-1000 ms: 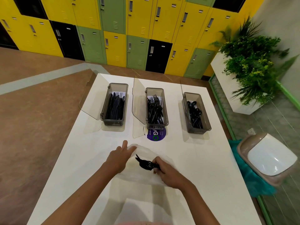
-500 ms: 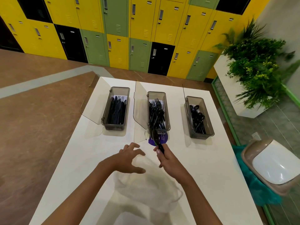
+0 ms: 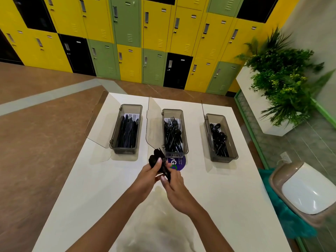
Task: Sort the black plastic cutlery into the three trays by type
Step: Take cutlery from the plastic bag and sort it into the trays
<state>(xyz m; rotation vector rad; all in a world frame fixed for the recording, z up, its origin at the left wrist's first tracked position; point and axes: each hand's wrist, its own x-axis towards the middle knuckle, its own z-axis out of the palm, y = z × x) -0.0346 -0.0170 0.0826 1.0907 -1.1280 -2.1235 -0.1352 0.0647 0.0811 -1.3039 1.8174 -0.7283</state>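
Head view: both hands meet above the counter (image 3: 227,188); the left hand (image 3: 148,176) and right hand (image 3: 175,186) pinch a bundle of black cutlery (image 3: 160,161) just before the middle tray (image 3: 185,142).

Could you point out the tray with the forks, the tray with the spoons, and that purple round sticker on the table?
Fork tray (image 3: 185,153): head view, on its near right rim.
Spoon tray (image 3: 229,135): head view, on its right wall.
Purple sticker (image 3: 181,162): head view, on its right part.
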